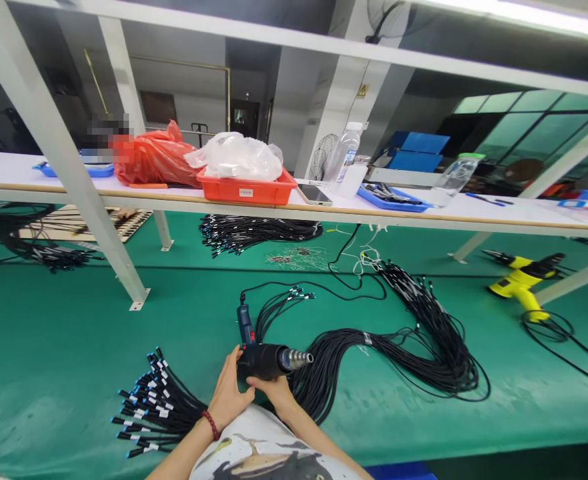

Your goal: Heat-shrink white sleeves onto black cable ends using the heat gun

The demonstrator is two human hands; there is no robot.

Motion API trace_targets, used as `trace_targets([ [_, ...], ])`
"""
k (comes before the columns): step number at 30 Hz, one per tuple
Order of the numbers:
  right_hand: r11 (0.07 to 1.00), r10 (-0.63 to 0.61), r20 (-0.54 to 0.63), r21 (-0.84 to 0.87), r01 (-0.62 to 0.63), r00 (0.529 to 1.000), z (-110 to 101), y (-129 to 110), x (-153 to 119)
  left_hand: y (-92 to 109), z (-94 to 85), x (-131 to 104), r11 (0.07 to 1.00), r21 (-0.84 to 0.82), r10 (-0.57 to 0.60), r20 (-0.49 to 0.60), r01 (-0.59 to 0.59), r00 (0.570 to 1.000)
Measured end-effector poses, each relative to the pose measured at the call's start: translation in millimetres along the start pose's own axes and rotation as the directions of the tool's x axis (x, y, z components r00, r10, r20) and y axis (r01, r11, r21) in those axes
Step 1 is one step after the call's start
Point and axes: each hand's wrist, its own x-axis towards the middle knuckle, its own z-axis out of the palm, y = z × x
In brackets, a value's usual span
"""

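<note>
A dark heat gun (267, 361) is in front of my body, its silver stepped nozzle to the right and its handle, with a red switch, angled away from me. My left hand (228, 390), below a red bead bracelet, is closed against the rear of its housing. Under the barrel, my right hand (278, 392) grips the housing from below; its fingers are partly hidden by the gun. A bundle of black cables (339, 347) runs behind my hands and curves right. To the left fan out cable ends (149, 403) with white labels and blue tips.
A few short black cables (274, 310) lie behind the gun. More bundled cables (259, 230) rest under the shelf (174, 195). A yellow heat gun (519, 283) stands at the right, its cord coiled. The shelf carries a red tray (247, 191), a phone (314, 193) and bottles.
</note>
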Motion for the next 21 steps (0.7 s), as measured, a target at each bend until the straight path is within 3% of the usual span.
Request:
trace_targets([
  [8,0.996,0.084,0.014,-0.029,-0.083,0.996,-11.0,10.8,5.3,-25.2,0.3,6.9,0.991,0.005,-0.135,0.02,0.135,0.991],
  [13,0.997,0.063,0.009,-0.039,-0.062,0.998,-10.8,14.1,7.1,-23.6,2.9,10.4,0.997,0.004,-0.083,0.04,0.083,0.996],
  [21,0.995,-0.012,0.042,-0.1,0.016,0.999,-5.9,13.1,6.5,-19.8,1.5,13.6,0.994,0.0,-0.11,0.022,0.11,0.994],
])
